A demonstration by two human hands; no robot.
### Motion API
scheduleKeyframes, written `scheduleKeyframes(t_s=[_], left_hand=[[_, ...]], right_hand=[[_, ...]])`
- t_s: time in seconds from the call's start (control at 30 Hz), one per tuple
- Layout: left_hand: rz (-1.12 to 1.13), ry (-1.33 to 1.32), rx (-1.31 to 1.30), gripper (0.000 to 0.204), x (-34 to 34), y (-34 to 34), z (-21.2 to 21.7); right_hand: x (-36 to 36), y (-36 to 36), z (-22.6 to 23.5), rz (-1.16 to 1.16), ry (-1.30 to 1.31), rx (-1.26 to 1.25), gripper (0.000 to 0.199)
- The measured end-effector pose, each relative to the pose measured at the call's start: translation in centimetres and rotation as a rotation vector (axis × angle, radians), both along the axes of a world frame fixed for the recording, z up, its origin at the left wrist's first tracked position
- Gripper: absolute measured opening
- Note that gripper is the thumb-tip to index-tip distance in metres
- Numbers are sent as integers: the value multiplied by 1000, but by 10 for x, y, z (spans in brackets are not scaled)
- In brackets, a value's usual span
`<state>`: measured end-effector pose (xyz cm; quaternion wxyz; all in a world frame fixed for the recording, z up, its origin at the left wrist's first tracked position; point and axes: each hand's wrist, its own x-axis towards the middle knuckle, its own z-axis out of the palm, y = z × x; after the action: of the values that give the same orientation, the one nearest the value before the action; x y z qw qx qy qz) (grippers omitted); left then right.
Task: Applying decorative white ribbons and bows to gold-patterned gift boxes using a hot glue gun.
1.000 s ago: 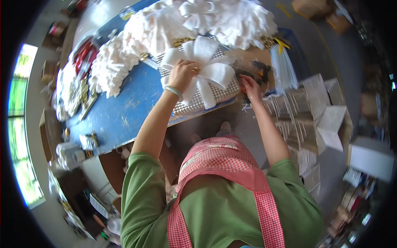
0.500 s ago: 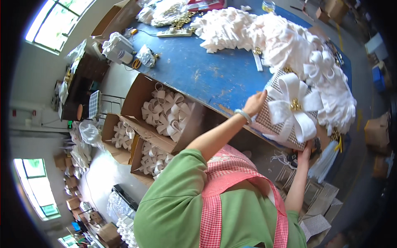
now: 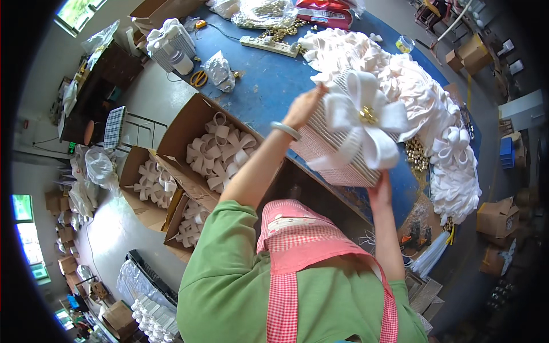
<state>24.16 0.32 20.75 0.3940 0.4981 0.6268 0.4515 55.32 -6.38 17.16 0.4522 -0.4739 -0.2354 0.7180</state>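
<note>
Blue table; orange scissors, white power strip, cardboard box of bows

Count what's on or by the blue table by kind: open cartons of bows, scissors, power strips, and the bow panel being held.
Open cartons of bows: 3
Scissors: 1
Power strip: 1
Bow panel: 1
Total: 6

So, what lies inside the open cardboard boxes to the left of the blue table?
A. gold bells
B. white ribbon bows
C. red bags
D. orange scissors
B: the open cardboard boxes beside the blue table are filled with white ribbon bows, of the same kind as the big white bow on the flat woven piece that the left hand and right hand hold up.
</note>
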Motion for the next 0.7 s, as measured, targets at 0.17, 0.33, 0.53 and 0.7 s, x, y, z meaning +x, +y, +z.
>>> scheduleKeyframes(t_s=[0.17, 0.33, 0.53, 0.7], left_hand=[[104, -137, 8, 78, -125, 11, -6], [100, -285, 37, 71, -197, 14, -17], [164, -415, 39, 72, -227, 5, -42], [456, -449, 234, 53, -239, -7, -60]], right_hand=[[-120, 42, -3, 191, 9, 10, 38], [-194, 64, -10, 234, -47, 53, 40], [-223, 66, -17, 340, -111, 113, 63], [-203, 62, -5, 408, -348, 159, 66]])
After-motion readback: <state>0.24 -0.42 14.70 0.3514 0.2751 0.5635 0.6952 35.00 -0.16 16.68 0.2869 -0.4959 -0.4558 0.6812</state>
